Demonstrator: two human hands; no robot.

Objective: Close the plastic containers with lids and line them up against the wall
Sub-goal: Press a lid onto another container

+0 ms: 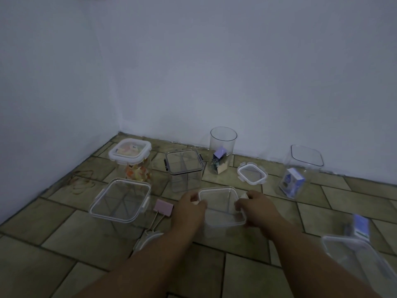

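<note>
A clear square container (221,209) with its lid on sits on the tiled floor right in front of me. My left hand (190,206) grips its left side and my right hand (255,208) grips its right side, fingers on the lid's edges. A lidded jar of colourful snacks (131,157), a dark-rimmed lidded container (184,166) and a wide lidded box (121,200) stand to the left. An open round canister (222,150) with clips and an open square container (300,171) with a blue box stand near the wall. A loose lid (251,173) lies between them.
A pink binder clip (163,208) lies left of my left hand. Another lid (148,239) shows under my left forearm. A clear container with a blue carton (361,250) lies at the right edge. The wall (236,72) meets a side wall at the back left corner.
</note>
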